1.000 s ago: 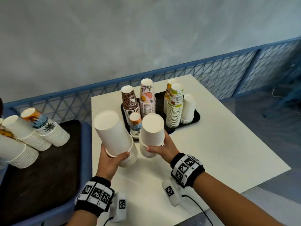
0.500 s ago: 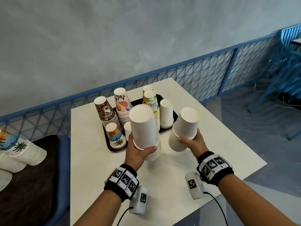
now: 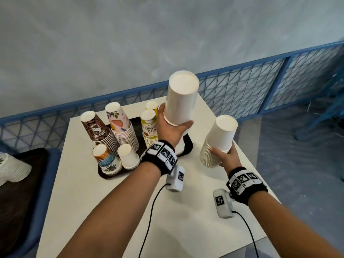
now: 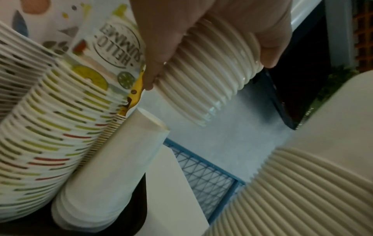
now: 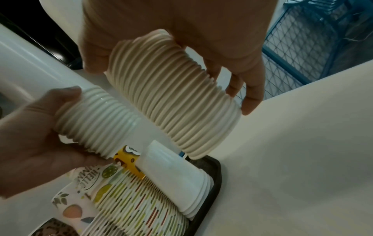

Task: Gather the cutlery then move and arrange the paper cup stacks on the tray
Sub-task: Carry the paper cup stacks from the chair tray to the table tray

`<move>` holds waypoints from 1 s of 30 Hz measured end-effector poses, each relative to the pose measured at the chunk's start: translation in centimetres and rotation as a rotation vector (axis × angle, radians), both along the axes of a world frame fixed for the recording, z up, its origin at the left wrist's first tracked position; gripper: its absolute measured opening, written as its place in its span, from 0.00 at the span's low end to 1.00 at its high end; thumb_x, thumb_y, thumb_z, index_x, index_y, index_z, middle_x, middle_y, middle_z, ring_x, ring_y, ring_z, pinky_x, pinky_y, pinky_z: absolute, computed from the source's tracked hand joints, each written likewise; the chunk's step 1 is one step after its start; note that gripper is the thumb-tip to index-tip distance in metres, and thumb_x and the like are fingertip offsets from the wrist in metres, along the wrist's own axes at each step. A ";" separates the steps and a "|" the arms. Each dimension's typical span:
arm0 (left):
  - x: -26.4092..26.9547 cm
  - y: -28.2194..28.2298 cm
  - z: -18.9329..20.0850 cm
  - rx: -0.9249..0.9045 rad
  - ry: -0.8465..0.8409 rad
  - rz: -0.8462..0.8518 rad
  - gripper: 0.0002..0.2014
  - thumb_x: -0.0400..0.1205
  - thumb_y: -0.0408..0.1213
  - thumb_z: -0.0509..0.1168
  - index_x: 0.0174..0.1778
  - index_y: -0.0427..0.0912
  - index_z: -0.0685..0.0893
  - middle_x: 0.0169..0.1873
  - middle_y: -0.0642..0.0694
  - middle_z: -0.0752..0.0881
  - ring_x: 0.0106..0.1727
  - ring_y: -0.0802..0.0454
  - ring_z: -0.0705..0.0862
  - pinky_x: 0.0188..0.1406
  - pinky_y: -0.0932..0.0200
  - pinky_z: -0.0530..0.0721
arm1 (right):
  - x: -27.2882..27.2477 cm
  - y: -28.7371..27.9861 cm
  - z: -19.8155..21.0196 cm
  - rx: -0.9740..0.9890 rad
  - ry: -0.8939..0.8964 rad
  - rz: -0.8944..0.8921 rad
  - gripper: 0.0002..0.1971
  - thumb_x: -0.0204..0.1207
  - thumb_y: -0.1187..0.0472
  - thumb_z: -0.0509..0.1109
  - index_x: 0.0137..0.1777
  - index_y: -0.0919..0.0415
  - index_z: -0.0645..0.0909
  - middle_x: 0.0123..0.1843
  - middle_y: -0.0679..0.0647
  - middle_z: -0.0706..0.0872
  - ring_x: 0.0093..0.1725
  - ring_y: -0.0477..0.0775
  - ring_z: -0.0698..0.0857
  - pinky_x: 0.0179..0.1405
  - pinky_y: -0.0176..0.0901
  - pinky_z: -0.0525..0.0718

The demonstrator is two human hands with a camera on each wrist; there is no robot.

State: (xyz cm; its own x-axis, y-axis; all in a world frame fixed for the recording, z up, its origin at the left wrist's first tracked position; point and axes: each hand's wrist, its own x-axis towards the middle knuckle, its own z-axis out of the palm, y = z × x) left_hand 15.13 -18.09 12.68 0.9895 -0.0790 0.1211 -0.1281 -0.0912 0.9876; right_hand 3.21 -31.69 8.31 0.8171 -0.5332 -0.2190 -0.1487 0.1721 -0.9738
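My left hand grips a tall white cup stack by its ribbed lower end, raised above the right end of the black tray. My right hand holds a second white stack over the table, just right of the tray. On the tray stand a leopard-print stack, a floral stack, a "Hello Summer" stack, a yellow stack behind it, a short palm-print stack and a short white one. Another white stack stands below my left hand. No cutlery is in view.
The white table has bare surface in front of and right of the tray. A blue mesh railing runs behind the table. At the left, a dark tray in a blue frame carries more white cups.
My left hand has lifted its white stack up and rightward, over the tray's right end. My right hand has carried its stack to the right of the tray.
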 end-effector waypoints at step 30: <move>-7.6 9.9 -7.1 0.481 0.585 -0.209 0.12 0.77 0.39 0.69 0.55 0.42 0.84 0.44 0.43 0.87 0.42 0.52 0.83 0.36 0.68 0.79 | 3.3 2.9 -0.7 0.001 -0.108 0.558 0.46 0.42 0.50 0.78 0.67 0.61 0.73 0.58 0.56 0.85 0.58 0.54 0.82 0.58 0.48 0.81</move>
State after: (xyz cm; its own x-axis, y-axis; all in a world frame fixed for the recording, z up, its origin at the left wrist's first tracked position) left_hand 7.57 -8.17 5.59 0.8409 -0.1817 -0.5098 0.3392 -0.5570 0.7580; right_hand 6.56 -28.77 7.65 0.9928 -0.0139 -0.1188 -0.1169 0.0967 -0.9884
